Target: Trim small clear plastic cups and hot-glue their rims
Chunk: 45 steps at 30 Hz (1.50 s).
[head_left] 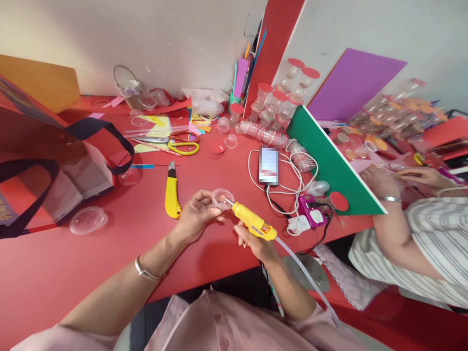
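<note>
My left hand [199, 214] is closed on the rim of a small clear plastic cup [222, 199], held just above the red table. In my right hand [256, 242] is a yellow hot glue gun [254, 222], its nozzle pointing into the cup's mouth. A long translucent glue stick [303, 268] trails from the back of the gun toward my right arm. Left of my left hand lies a yellow box cutter [172, 192]. Whether the nozzle touches the cup's inner wall I cannot tell.
Scissors [183, 144] and paper scraps lie farther back. A phone [268, 165] with white cables sits near a purple power adapter [312, 212]. Stacked cups [263, 134] line a green divider [329, 161]; beyond it a person's hands [380, 185] work. A bag [73, 190] stands at left.
</note>
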Motion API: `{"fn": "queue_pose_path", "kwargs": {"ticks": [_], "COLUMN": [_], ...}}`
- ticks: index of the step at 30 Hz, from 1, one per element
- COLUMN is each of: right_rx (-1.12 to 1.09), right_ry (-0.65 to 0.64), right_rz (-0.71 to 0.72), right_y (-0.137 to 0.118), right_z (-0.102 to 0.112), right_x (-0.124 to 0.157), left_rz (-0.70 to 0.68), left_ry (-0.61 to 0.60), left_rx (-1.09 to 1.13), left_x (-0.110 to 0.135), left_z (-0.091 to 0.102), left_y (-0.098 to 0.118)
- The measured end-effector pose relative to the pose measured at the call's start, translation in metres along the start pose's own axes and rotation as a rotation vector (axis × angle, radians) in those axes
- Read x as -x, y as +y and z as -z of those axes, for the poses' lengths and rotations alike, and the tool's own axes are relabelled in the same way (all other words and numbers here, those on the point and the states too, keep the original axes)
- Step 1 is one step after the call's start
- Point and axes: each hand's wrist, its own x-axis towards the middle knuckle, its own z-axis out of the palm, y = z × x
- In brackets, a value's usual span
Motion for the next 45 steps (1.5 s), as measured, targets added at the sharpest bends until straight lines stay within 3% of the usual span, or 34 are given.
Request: {"fn": "queue_pose_path", "kwargs": {"ticks": [4,12,26,30,35,45], "right_rx": [0.003,-0.033,-0.011,-0.006,-0.006,0.009], "right_ry": [0.025,0.083,0.056,0.001,0.033,0.051], "right_rz": [-0.008,-0.011,-0.039,-0.025,-0.029,0.002], "right_y": [0.0,0.007,0.0,0.005,0.011,0.009], "right_z": [-0.001,-0.001,0.0,0.002,0.002,0.0], "right_x": [0.0,-0.002,0.0,-0.002,-0.003,-0.004], "left_rz": [0.064,0.202,0.104,0.04,-0.031,0.046], "left_ry": [-0.043,-0.24,-0.131,-0.063,-0.019,-0.111], "left_rx": [-0.081,-0.106,-0.133,-0.105,-0.067,-0.167], "left_x": [0.002,0.007,0.003,0.001,0.0,0.006], "left_z": [0.0,0.008,0.007,0.005,0.003,0.001], "left_y": [0.002,0.013,0.009,0.005,0.002,0.006]}}
